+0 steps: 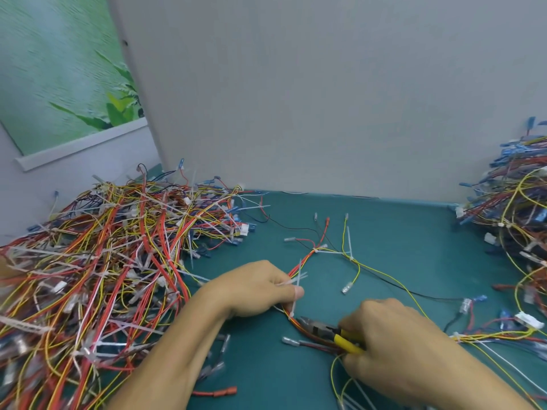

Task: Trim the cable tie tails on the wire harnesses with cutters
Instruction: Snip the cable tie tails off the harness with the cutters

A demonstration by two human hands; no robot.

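Head view looks down on a green bench (399, 232) where the right hand (387, 338) grips the cutters (328, 331), its fingers curled round the yellow handles. The dark nose of the cutters points up and left; whether the jaws are parted cannot be told. Just up and left of the cutters, the left hand (260, 288) holds a wire harness (316, 250), fingers curled round its red, orange and yellow bundle with the thumb laid along it. White cable tie tails (299, 276) stick out past those fingers, above the cutters. Another white tie (292, 307) hangs off the bundle just below the thumb, close to the cutters' tip but apart from it. The bundle runs on under the cutters' nose, and the rest of the harness fans out over the bench above the cutters. Far left of the cutters lies a big pile of harnesses (103, 261) bristling with untrimmed ties. Far to the upper right of the cutters sits a second pile (515, 208). A grey partition (296, 99) stands beyond the cutters, behind the bench.
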